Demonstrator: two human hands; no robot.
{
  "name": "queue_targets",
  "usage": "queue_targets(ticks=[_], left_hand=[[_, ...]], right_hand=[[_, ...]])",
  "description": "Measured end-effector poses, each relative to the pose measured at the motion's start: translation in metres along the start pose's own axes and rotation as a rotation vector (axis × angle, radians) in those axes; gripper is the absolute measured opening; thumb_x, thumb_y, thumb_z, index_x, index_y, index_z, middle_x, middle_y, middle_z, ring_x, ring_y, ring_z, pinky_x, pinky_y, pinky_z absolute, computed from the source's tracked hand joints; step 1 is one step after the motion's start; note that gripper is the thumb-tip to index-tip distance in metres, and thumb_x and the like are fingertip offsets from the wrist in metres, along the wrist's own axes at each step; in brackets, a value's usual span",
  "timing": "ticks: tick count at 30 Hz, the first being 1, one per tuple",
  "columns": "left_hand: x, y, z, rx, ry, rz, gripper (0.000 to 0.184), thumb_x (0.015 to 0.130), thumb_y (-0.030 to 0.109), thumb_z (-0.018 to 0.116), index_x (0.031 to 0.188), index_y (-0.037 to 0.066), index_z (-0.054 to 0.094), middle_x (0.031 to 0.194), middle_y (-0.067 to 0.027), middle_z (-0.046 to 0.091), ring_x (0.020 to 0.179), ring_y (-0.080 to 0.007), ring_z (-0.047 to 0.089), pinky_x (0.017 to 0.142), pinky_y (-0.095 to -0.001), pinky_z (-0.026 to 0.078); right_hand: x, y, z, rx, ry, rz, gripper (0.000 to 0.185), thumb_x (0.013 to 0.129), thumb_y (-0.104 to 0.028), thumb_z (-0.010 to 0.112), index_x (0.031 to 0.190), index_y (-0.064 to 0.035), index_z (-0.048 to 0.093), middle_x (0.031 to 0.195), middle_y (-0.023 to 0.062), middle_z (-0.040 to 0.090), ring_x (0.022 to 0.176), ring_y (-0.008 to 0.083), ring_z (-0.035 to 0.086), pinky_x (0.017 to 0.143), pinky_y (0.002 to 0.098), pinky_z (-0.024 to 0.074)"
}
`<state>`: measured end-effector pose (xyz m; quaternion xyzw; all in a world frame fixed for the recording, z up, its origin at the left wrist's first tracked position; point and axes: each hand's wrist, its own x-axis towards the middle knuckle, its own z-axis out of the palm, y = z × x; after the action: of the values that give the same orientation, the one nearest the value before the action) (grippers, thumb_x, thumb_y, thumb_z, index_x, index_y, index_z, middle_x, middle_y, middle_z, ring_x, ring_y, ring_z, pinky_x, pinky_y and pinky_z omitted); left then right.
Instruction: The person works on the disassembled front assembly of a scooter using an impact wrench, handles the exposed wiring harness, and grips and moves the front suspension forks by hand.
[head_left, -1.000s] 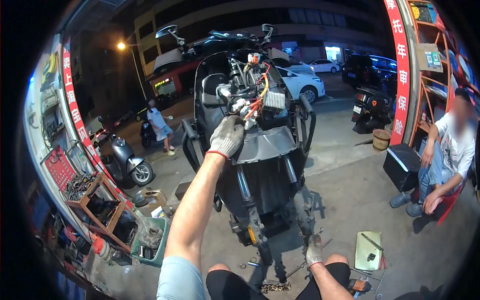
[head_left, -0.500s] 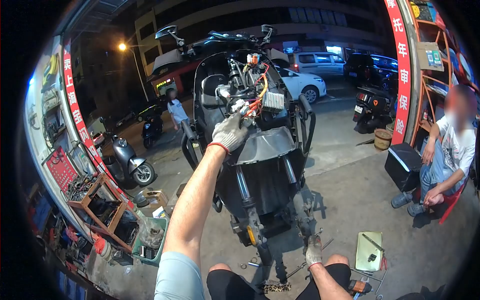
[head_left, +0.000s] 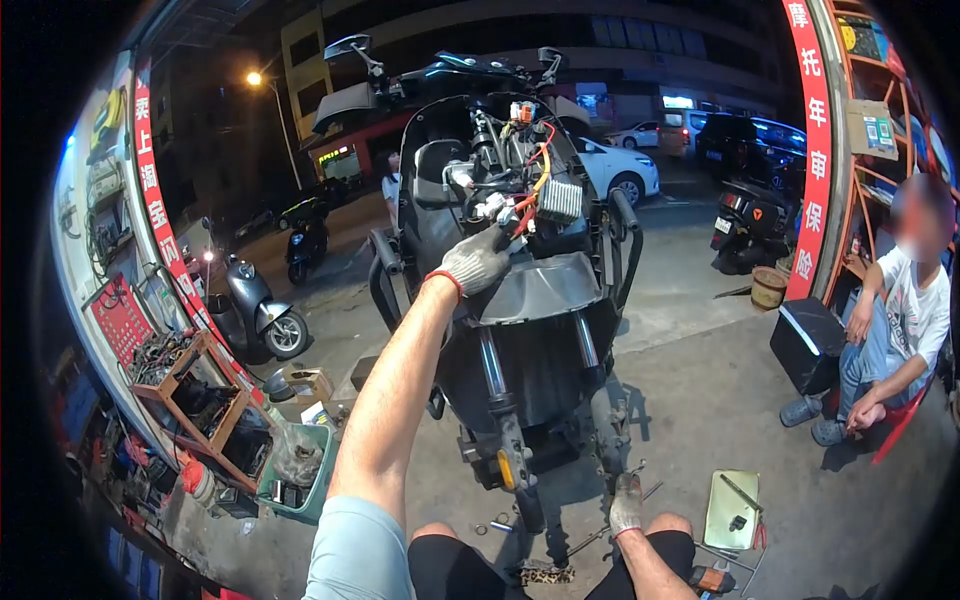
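In front of me stands a motor scooter [head_left: 540,390] with its front body open and no front wheel between its fork legs [head_left: 493,370]. My left hand [head_left: 474,262], in a knitted glove with a red cuff, reaches to the exposed wiring [head_left: 540,195]. Its fingers are bent in by white connectors [head_left: 492,207] and a red cable; what they grip is hidden. A finned metal block [head_left: 560,202] sits to their right. Down by the right fork leg [head_left: 606,430], my gloved right hand [head_left: 627,503] is closed around a thin metal rod [head_left: 588,541] that sticks out on both sides.
A yellowish tray [head_left: 727,525] with small parts lies on the floor at right, near a power tool [head_left: 712,579]. One person sits [head_left: 900,310] beside a black box [head_left: 810,340]. At left are a tool rack [head_left: 205,400] and a green bin [head_left: 310,500].
My view has shifted slightly. My left hand has moved a little right along the wiring. My right hand stays by the fork leg. A person in the background at left is now mostly hidden behind the scooter.
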<state>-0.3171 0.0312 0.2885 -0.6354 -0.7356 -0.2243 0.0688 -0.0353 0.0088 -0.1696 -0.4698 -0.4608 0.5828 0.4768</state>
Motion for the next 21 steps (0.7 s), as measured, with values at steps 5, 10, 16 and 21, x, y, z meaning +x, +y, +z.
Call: queue_targets(ticks=[5, 10, 16, 21], left_hand=[[-0.007, 0.000, 0.008, -0.070, 0.146, 0.015, 0.051, 0.083, 0.028, 0.053, 0.128, 0.006, 0.048, 0.114, -0.0252, 0.060, 0.109, -0.0379, 0.056, 0.091, -0.0428, 0.043], [-0.006, -0.004, 0.020, -0.037, 0.459, -0.127, 0.051, 0.079, 0.026, 0.059, 0.124, 0.005, 0.053, 0.122, -0.0232, 0.054, 0.109, -0.0370, 0.056, 0.091, -0.0421, 0.046], [-0.002, -0.013, 0.023, -0.109, 0.456, -0.034, 0.053, 0.078, 0.023, 0.060, 0.128, 0.006, 0.053, 0.138, -0.0192, 0.042, 0.113, -0.0350, 0.055, 0.098, -0.0393, 0.044], [0.001, -0.017, 0.023, -0.100, 0.436, 0.058, 0.056, 0.082, 0.033, 0.066, 0.132, 0.014, 0.051, 0.145, -0.0156, 0.036, 0.125, -0.0349, 0.046, 0.102, -0.0407, 0.041]], right_hand=[[0.000, 0.005, -0.001, -0.003, 0.018, 0.008, 0.040, 0.093, -0.049, 0.053, 0.090, -0.0092, 0.052, 0.065, -0.0017, 0.048, 0.047, 0.0098, 0.046, 0.041, 0.0265, 0.0385], [0.004, 0.011, 0.000, 0.000, 0.015, 0.005, 0.040, 0.094, -0.048, 0.051, 0.091, -0.0079, 0.052, 0.068, -0.0003, 0.051, 0.049, 0.0103, 0.048, 0.042, 0.0269, 0.0401], [0.006, 0.010, -0.001, -0.047, -0.005, -0.007, 0.039, 0.096, -0.046, 0.048, 0.094, -0.0069, 0.053, 0.071, 0.0007, 0.054, 0.049, 0.0108, 0.049, 0.043, 0.0272, 0.0418], [0.004, 0.006, -0.001, -0.035, -0.018, -0.032, 0.035, 0.098, -0.042, 0.046, 0.093, -0.0075, 0.053, 0.070, -0.0013, 0.051, 0.051, 0.0091, 0.047, 0.044, 0.0251, 0.0393]])
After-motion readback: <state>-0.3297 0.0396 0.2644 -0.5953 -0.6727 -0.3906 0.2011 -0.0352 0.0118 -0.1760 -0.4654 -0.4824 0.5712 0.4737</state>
